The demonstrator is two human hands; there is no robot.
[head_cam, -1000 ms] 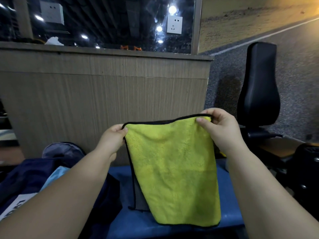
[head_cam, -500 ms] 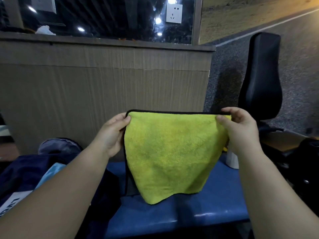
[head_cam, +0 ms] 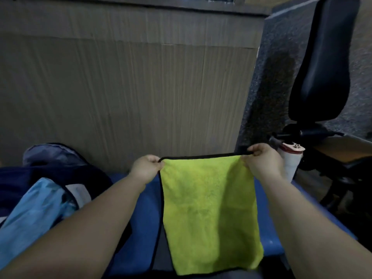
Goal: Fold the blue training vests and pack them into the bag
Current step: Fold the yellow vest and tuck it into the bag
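A yellow-green cloth with black edging (head_cam: 209,202) hangs spread over the blue bench (head_cam: 145,214). My left hand (head_cam: 146,168) pinches its top left corner and my right hand (head_cam: 261,160) pinches its top right corner, so the top edge is stretched level. A dark navy bag (head_cam: 46,174) lies open at the left on the bench. Light blue fabric (head_cam: 34,214) shows inside it, partly hidden by my left forearm.
A wood-grain panel wall (head_cam: 120,87) stands right behind the bench. A black office chair (head_cam: 322,67) is at the right, with a white bottle (head_cam: 290,164) beside the bench end. A wooden surface (head_cam: 346,148) lies under the chair side.
The camera tilted down. Both hands lowered the cloth toward the bench, holding the same corners; it now hangs longer and flatter than before.
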